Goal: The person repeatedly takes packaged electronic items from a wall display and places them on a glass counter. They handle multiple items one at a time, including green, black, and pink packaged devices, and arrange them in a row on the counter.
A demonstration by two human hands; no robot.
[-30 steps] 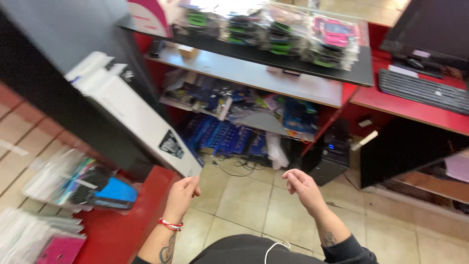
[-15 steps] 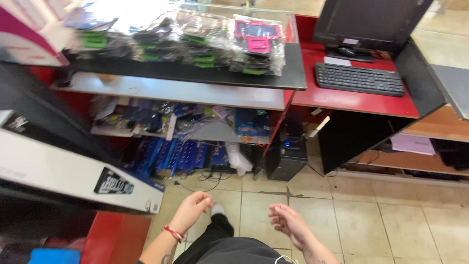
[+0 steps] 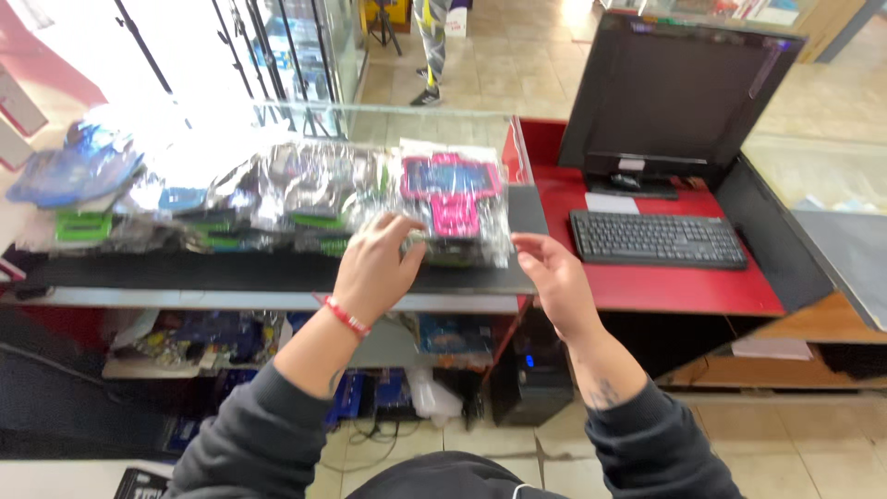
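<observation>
Nearest to us, our left hand (image 3: 377, 266) rests its loosely curled fingers on the clear packet holding a pink armband case (image 3: 450, 196), which lies at the right end of a row of plastic-wrapped packets (image 3: 231, 203) on the dark counter top (image 3: 277, 273). Our right hand (image 3: 554, 275) hovers just beside the packet's right edge, fingers slightly spread and gripping nothing. We judge that the slick wrapping could slide under a one-sided pull and drag neighbouring packets off the front edge onto the cluttered shelf (image 3: 212, 337) below, or push the packet toward the keyboard (image 3: 656, 238) on the red desk (image 3: 647, 286). Further back stands the black monitor (image 3: 679, 92). Glare from the glass behind washes out the left packets, so we cannot tell their contents, and our left fingertips are partly lost against the shiny wrap.
</observation>
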